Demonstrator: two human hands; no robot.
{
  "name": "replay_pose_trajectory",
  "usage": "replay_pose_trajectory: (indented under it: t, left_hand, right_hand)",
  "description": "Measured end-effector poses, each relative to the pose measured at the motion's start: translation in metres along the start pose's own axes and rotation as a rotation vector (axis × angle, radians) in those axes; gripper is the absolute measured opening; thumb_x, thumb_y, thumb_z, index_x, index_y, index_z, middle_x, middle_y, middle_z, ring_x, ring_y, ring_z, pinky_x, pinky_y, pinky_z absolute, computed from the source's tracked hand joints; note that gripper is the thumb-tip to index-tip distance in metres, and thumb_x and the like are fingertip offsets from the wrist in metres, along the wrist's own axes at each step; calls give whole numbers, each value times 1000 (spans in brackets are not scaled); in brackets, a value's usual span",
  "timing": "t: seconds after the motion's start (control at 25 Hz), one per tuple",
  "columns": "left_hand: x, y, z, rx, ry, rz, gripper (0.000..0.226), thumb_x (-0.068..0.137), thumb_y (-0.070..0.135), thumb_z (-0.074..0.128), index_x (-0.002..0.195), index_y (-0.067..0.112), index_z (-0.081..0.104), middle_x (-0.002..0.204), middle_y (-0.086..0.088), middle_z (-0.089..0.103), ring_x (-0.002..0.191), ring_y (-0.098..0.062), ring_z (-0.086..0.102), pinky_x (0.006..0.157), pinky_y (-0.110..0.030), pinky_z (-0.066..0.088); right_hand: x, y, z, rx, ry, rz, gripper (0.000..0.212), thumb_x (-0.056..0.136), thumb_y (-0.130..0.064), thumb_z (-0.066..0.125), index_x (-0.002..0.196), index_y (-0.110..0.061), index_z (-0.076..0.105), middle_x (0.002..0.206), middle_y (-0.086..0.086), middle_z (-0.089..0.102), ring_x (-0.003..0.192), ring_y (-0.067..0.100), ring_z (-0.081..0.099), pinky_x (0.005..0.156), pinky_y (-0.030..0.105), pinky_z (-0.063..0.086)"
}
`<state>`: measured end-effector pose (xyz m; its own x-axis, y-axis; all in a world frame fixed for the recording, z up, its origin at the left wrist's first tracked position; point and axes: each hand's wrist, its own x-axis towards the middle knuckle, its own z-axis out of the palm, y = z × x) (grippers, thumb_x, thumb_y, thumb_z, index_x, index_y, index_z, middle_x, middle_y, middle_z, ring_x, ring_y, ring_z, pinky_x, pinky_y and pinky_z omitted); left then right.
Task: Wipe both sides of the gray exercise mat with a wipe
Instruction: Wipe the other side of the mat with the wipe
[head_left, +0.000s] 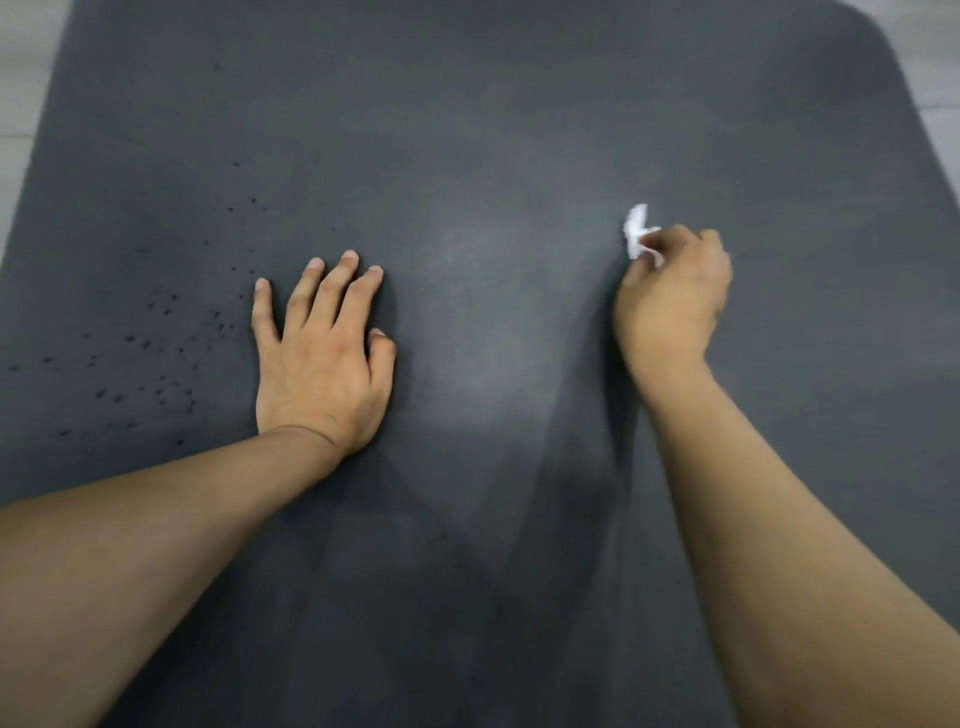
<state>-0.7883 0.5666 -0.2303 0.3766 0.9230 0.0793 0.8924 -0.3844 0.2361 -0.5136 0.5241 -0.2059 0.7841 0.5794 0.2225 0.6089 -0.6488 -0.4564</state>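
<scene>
The gray exercise mat (493, 156) lies flat and fills almost the whole view. My left hand (322, 353) rests palm down on it, left of the middle, with its fingers spread and straight. My right hand (672, 296) is further right, its fingers curled round a small crumpled white wipe (638, 231). The wipe sticks out at the hand's far left side and touches the mat. The image of the right hand is slightly blurred.
Several small dark specks (156, 358) dot the mat to the left of my left hand. Pale floor shows past the mat's edge at the far left (21, 78) and at the far right corner (943, 114).
</scene>
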Motion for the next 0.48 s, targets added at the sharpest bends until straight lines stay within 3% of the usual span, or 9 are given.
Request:
replay_pose_trajectory:
  t: [0.04,0.12,0.2,0.24,0.28,0.4,0.48]
  left_hand:
    - [-1,-1,0,-18,-11,0,57,95,32,34,151,21,41,162,1,34,153,-25,23,125,-58,4]
    - [2,-4,-5,-91,-61,12,54,99,30,39,152,21,40,164,0,31,154,-25,20,125,-57,0]
    - [3,-14,-15,-141,-180,55,56,103,31,45,156,21,34,167,0,24,155,-26,14,126,-54,-3]
    - [1,-22,-23,-112,-251,102,59,102,35,47,157,21,32,168,-2,21,155,-27,14,126,-52,0]
    - [-6,-31,-33,-45,-297,150,62,101,40,48,157,20,31,167,-4,23,154,-30,18,126,-52,7]
    - [-63,-55,-64,215,-266,193,64,95,51,52,150,18,43,157,-9,41,141,-34,42,113,-52,31]
    - [-102,-59,-81,273,-252,151,63,93,54,54,146,21,49,153,-7,48,136,-33,48,102,-51,35]
  right_hand:
    - [-25,-22,10,55,-25,-51,22,82,-7,55,96,-10,72,98,16,60,92,37,56,77,34,37]
    - [-74,-58,21,160,-122,-351,17,79,-3,59,88,-10,71,89,15,60,82,34,55,73,34,37]
    - [-96,-61,13,134,-270,-661,17,82,-5,59,92,-11,72,90,11,61,82,30,54,75,34,42]
    - [-87,-50,6,98,-304,-708,19,84,-8,58,96,-12,72,92,12,61,85,31,55,77,36,43]
    - [-75,-36,-3,36,-306,-661,22,87,-10,56,100,-13,73,96,13,61,89,34,55,80,36,42]
    - [-57,-17,-19,-84,-176,-180,30,90,-12,50,111,-15,71,107,15,59,102,35,55,83,33,38]
    - [-96,-52,-12,-35,-185,-152,29,89,-9,51,108,-14,72,106,14,59,99,35,55,81,37,41]
